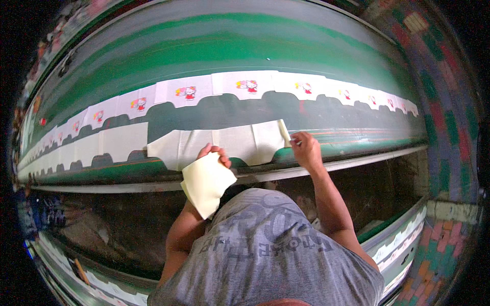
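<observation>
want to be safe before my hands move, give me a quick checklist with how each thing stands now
1. Right hand at the outer edge of the rightmost pale piece: ok, fingers meet it.
2. Left hand gripping the loose pale stack: ok.
3. Number of layers in that stack: cannot tell.
4. Both hands clear of the printed row: ok, it lies beyond them.
5. Rightmost pale piece stuck to the green table: cannot tell.
</observation>
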Motion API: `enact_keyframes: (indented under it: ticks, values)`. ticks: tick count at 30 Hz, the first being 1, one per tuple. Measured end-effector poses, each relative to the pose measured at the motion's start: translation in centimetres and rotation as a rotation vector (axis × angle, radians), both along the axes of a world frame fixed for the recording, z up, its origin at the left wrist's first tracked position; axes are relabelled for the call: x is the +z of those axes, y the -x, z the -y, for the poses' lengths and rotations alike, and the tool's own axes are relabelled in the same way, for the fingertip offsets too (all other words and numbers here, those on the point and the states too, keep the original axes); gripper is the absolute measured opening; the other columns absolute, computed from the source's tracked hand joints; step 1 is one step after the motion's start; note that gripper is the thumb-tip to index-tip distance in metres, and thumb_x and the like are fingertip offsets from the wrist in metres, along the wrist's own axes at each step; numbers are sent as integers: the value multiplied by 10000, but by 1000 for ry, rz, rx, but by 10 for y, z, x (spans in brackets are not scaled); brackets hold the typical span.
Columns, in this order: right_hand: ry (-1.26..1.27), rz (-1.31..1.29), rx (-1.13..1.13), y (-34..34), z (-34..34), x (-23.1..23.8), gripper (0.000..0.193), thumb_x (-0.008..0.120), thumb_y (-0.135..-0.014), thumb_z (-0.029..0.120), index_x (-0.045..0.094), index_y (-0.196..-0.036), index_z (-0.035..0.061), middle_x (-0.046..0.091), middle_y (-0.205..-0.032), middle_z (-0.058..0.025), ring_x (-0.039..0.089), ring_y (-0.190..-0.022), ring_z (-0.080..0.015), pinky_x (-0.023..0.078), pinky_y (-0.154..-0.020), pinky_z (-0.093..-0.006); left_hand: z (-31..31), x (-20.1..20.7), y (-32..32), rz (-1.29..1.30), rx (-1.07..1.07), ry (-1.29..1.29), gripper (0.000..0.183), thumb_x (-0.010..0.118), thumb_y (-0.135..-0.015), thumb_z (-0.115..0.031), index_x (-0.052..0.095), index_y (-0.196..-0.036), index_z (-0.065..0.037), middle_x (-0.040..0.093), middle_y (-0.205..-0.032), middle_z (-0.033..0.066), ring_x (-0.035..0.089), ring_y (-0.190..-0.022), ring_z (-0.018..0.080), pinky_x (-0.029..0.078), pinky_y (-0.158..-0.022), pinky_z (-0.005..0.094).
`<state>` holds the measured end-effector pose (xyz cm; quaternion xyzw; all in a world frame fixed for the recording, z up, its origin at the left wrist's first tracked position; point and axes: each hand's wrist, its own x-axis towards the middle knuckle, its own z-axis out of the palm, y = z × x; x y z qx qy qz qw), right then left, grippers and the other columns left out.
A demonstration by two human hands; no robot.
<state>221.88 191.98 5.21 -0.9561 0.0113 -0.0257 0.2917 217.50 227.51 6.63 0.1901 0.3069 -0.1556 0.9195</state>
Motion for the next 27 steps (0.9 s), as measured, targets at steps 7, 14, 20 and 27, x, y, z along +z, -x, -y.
enact_keyframes:
  ticks: [7, 14, 20, 27]
  values:
    - [-470, -188, 314, 60, -69, 79, 165, 841, -972, 92, 824, -1106, -3, 780, -996, -143, 773, -889, -219, 610, -802, -360, 98, 1, -15, 140, -360, 325, 307, 687, -1114, -358, 631, -914, -131, 736, -1043, 84, 750, -1105, 302, 597, -1064, 505]
    - [-463, -298, 291, 69, -16, 79, 175, 860, -905, 132, 781, -965, -12, 792, -841, -120, 783, -803, -235, 617, -783, -400, 166, 37, -3, 202, -394, 77, 331, 629, -1136, -360, 599, -906, -124, 727, -1063, 86, 688, -1292, 309, 548, -1151, 538]
    - [-346, -39, 380, 82, 56, 84, 168, 814, -890, 149, 755, -920, -6, 789, -872, -190, 799, -799, -332, 614, -746, -441, 225, 46, 18, 249, -274, 146, 306, 597, -1140, -352, 603, -939, -121, 734, -1132, 104, 679, -1318, 323, 517, -1190, 558]
    - [-368, -180, 519, 90, 124, 71, 222, 811, -852, 223, 762, -929, 20, 791, -913, -218, 784, -858, -422, 621, -792, -545, 287, 23, 42, 313, -243, 194, 296, 604, -1134, -361, 618, -982, -107, 741, -1136, 129, 699, -1276, 365, 532, -1167, 564]
